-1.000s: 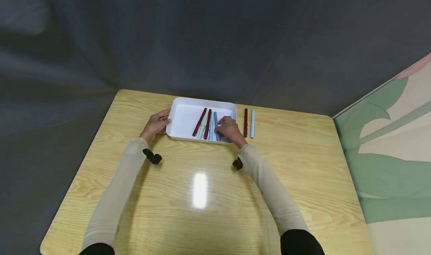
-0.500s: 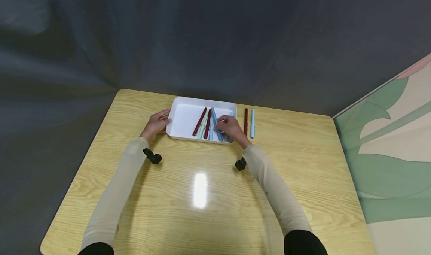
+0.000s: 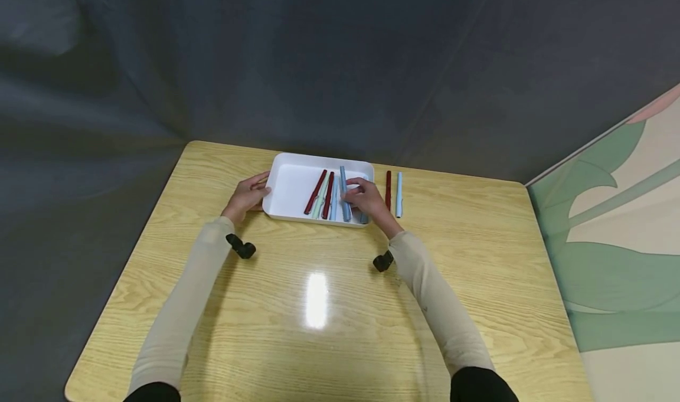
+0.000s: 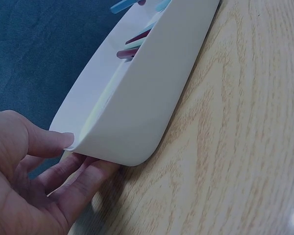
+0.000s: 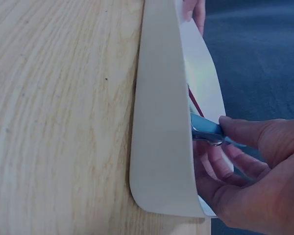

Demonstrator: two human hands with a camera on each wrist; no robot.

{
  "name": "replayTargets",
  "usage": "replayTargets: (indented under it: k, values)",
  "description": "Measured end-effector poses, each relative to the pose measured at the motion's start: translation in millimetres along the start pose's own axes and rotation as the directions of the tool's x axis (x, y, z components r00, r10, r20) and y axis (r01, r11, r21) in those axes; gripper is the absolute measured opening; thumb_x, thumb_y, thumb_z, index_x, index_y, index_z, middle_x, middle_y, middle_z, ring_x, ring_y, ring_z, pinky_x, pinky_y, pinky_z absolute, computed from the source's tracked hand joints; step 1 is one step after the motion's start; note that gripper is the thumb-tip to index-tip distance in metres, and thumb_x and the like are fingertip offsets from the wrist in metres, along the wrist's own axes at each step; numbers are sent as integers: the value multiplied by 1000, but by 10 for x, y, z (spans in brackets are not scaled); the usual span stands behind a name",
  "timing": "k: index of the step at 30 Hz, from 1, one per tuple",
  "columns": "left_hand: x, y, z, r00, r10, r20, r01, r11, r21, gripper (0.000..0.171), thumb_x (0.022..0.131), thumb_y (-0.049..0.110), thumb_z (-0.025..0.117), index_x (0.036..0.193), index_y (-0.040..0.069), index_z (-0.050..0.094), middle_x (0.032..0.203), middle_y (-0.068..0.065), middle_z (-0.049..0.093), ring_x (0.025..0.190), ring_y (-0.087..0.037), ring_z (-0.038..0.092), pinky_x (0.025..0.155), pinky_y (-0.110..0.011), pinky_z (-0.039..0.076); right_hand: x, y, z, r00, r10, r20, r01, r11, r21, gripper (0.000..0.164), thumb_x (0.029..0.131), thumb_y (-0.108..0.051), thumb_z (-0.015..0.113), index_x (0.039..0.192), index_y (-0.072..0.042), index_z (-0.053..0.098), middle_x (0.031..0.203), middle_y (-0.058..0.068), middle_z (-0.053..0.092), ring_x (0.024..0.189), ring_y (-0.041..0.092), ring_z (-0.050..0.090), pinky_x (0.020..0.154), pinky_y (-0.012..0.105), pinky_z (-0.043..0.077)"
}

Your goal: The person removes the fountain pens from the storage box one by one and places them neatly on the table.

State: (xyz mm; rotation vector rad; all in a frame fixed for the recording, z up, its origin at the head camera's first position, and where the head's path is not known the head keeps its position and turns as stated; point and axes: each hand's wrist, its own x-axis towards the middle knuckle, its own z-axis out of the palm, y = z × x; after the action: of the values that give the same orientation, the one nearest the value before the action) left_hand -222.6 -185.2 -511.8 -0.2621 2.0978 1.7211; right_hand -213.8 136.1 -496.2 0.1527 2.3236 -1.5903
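While my left hand (image 3: pixel 245 196) pinches the white tray (image 3: pixel 289 189) at its left end | red pens (image 3: pixel 315 193) and a green pen (image 3: pixel 320 198) lie inside | my right hand (image 3: pixel 368 199) pinches a blue pen (image 3: pixel 343 181) over its right half | I judge it partway: loose red pen (image 3: pixel 388 190), loose light-blue pen (image 3: pixel 399 194) outside, right

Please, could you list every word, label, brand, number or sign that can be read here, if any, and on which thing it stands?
There is no readable text in any view.
White rectangular plastic tray: no lettering on the walls that show.
Blue clipped pen in the right hand: no readable mark.
Dark red pen and light blue pen beside the tray: too small to tell.
Pale panel with green leaf shapes: pattern only.
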Motion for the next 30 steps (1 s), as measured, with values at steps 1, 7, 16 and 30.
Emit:
replayTargets:
  k: [1,7,16,30]
  values:
    - [-4,1,0,1000,1,-1,-1,1000,0,59,109,11,53,165,20,36,162,-18,44,138,-39,54,73,-24,58,-10,-5,-7,1000,2,-1,-2,1000,-1,45,99,-7,72,141,0,60,103,12,65,80,22,68,70,31,61]
    - [-12,-18,-6,1000,5,-2,-5,1000,4,59,109,11,53,165,19,36,162,-19,44,137,-40,55,70,-23,57,-39,9,-34,1000,-2,-14,2,1000,3,51,99,-5,71,148,-3,55,105,13,63,84,24,68,73,33,62]
    - [13,-51,-2,1000,12,0,-12,1000,-9,59,109,10,54,165,19,37,161,-19,46,136,-39,56,69,-23,57,-49,-2,-122,999,-14,-40,14,1000,8,52,100,-6,71,149,-7,53,110,14,62,91,25,65,85,45,62]
    - [-8,-8,0,1000,13,-9,-14,1000,-7,59,108,9,53,165,19,37,161,-19,46,136,-39,56,72,-25,58,-55,-10,-337,996,-64,-66,71,992,108,51,99,-3,69,147,0,52,106,6,58,78,10,62,71,32,60]
